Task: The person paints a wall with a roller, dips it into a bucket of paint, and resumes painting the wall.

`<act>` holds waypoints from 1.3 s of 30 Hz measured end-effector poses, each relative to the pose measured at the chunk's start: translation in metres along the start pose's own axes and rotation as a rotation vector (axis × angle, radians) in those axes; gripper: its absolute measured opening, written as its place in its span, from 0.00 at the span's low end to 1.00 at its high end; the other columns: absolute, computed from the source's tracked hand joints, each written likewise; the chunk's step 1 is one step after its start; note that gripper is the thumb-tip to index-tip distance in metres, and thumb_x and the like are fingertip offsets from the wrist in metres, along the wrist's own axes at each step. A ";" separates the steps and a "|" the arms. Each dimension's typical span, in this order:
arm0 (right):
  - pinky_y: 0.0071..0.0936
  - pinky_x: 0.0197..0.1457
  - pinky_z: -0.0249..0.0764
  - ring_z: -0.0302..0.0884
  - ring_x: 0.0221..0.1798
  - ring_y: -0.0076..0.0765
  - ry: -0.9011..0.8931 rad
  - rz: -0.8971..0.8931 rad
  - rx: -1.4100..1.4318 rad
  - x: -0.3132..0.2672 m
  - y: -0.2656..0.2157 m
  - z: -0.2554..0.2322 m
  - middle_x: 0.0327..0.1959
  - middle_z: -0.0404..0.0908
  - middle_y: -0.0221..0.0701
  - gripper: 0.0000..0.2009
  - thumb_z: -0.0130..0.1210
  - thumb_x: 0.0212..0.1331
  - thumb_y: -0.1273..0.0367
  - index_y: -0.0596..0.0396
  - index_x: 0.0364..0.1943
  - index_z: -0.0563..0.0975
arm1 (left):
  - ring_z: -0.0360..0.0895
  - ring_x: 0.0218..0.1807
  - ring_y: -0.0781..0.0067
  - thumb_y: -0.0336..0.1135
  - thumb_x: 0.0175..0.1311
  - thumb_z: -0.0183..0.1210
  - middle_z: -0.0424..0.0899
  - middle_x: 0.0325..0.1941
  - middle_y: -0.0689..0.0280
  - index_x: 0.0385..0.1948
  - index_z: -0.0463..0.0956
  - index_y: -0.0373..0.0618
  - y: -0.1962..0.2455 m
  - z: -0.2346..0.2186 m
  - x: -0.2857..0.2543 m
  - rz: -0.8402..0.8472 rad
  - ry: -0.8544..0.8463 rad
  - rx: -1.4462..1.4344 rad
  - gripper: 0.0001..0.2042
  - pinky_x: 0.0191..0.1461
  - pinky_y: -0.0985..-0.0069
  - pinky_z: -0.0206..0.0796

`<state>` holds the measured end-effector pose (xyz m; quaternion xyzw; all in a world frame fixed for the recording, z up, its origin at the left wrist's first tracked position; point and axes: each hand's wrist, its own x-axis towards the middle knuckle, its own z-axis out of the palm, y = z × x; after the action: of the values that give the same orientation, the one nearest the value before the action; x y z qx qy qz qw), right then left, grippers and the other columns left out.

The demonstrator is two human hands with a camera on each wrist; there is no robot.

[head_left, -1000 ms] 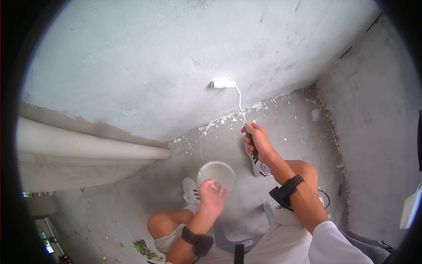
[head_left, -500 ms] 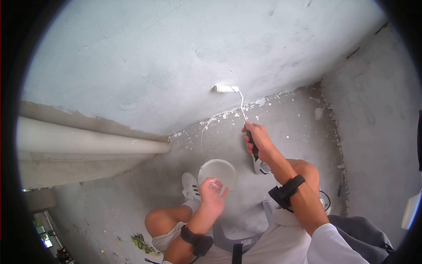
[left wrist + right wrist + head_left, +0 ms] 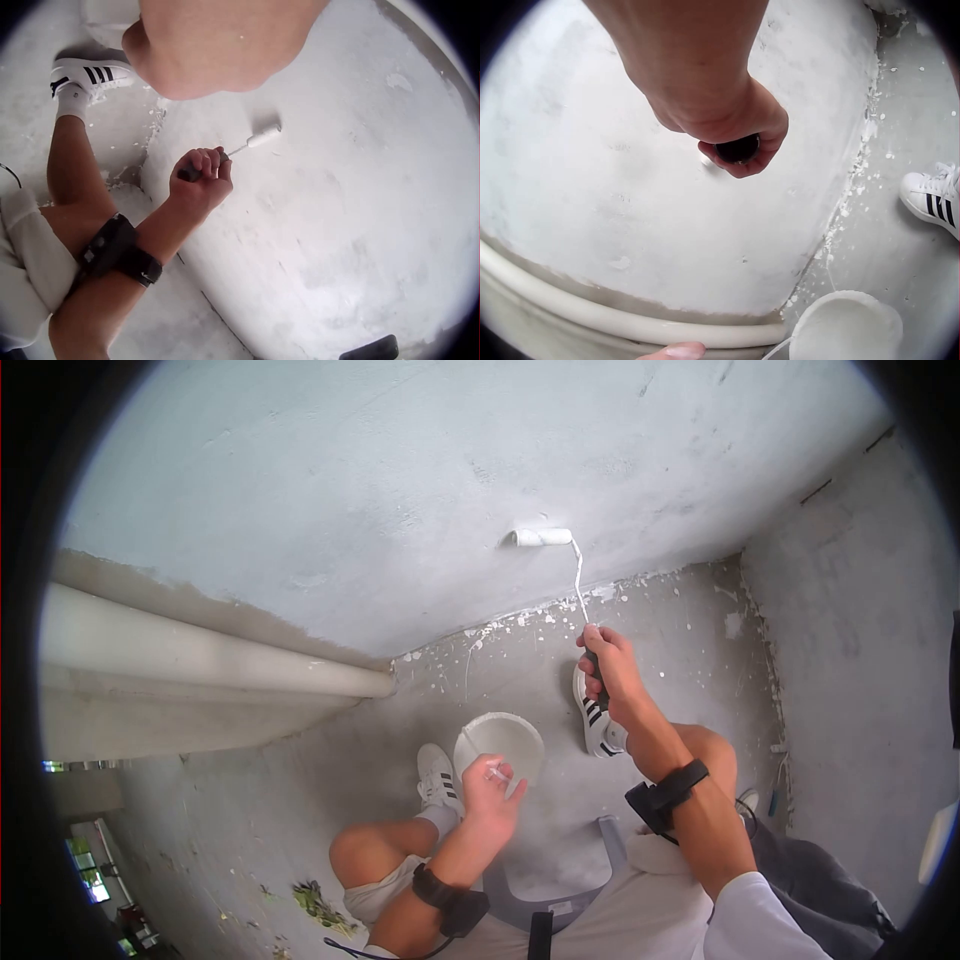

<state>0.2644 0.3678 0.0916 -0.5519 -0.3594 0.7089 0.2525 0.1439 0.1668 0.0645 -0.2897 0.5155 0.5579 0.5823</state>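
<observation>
My right hand (image 3: 618, 678) grips the black handle of a paint roller (image 3: 543, 537), its fingers wrapped round it. The white roller sleeve lies against the wall (image 3: 400, 470), low down near the floor. In the left wrist view the roller's bent wire frame and sleeve (image 3: 264, 136) stretch out beyond the right hand (image 3: 201, 180). My left hand (image 3: 488, 800) holds the bail handle (image 3: 498, 772) of a white bucket (image 3: 522, 735), fingers curled round its pale grip. The bucket is tilted slightly, with its mouth facing up. In the right wrist view the roller is mostly hidden behind the hand (image 3: 761, 135).
White pipes (image 3: 220, 650) run along the wall's left end. A second wall (image 3: 850, 610) meets it at the right. Paint spots dot the floor (image 3: 520, 670) along the wall's foot. My shoes (image 3: 437, 775) stand either side of the bucket; leaves (image 3: 320, 903) lie at lower left.
The roller first moves slightly down the wall, then back up and to the right, along with my right hand. My left hand stays at the bucket's handle.
</observation>
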 end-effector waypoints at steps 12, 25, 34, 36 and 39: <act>0.19 0.16 0.49 0.52 0.14 0.15 -0.013 -0.309 0.062 -0.003 -0.012 -0.003 0.17 0.62 0.22 0.17 0.46 0.71 0.54 0.55 0.36 0.70 | 0.69 0.43 0.75 0.38 0.52 0.60 0.69 0.37 0.70 0.33 0.68 0.50 -0.003 -0.001 0.007 -0.013 0.016 0.013 0.11 0.67 0.63 0.59; 0.20 0.16 0.47 0.51 0.17 0.14 -0.030 -0.333 -0.025 0.004 0.003 0.025 0.17 0.59 0.19 0.16 0.47 0.72 0.55 0.55 0.35 0.69 | 0.70 0.42 0.75 0.38 0.52 0.59 0.70 0.33 0.69 0.29 0.68 0.51 -0.006 -0.004 0.015 -0.031 0.016 0.028 0.09 0.66 0.64 0.59; 0.22 0.17 0.52 0.54 0.17 0.16 -0.011 -0.259 -0.166 0.011 0.011 0.016 0.17 0.61 0.22 0.16 0.46 0.71 0.55 0.54 0.35 0.68 | 0.68 0.41 0.75 0.37 0.50 0.59 0.69 0.35 0.70 0.32 0.68 0.50 -0.004 0.001 0.007 0.003 0.010 0.026 0.10 0.67 0.64 0.57; 0.22 0.17 0.54 0.55 0.17 0.17 -0.003 -0.276 -0.184 0.017 0.017 0.016 0.17 0.62 0.23 0.16 0.46 0.71 0.55 0.54 0.35 0.68 | 0.68 0.42 0.75 0.37 0.50 0.59 0.69 0.35 0.70 0.32 0.68 0.50 -0.005 0.001 0.008 0.007 0.033 0.011 0.11 0.67 0.64 0.57; 0.23 0.17 0.57 0.57 0.16 0.19 -0.016 -0.215 -0.220 0.019 0.016 0.014 0.17 0.64 0.24 0.16 0.46 0.71 0.56 0.55 0.36 0.68 | 0.69 0.42 0.75 0.37 0.50 0.59 0.69 0.35 0.70 0.33 0.68 0.50 -0.005 0.002 0.010 0.010 0.062 -0.003 0.11 0.66 0.65 0.58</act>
<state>0.2464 0.3694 0.0695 -0.5290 -0.4938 0.6385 0.2621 0.1475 0.1710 0.0550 -0.3052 0.5340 0.5522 0.5628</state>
